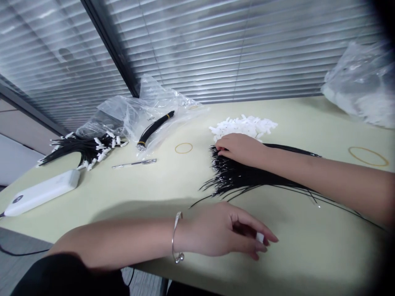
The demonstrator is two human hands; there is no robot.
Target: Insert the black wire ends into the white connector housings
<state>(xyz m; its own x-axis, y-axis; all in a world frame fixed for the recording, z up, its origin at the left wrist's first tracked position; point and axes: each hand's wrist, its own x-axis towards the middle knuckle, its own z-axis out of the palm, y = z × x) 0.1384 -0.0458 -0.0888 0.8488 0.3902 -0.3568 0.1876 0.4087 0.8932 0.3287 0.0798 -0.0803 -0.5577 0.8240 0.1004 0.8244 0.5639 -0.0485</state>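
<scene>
Near the table's front edge, my left hand (222, 230), with a silver bracelet at the wrist, has its fingers closed round a small white connector (260, 237). My right hand (237, 148) rests at the upper left end of a spread bundle of black wires (237, 176), fingertips together on the wire ends; whether a wire is between them is hidden. Just behind that hand lies a pile of white connectors (247, 125). The black wires run rightward under my right forearm, with several loose strands along the front.
At left lie black wires with white connectors (89, 148), a white power strip (46, 193) and a pen (134, 163). Behind are a banded black wire bundle (156, 129) on clear plastic (132, 115), rubber bands (183, 148) and a plastic bag (364, 90) at right.
</scene>
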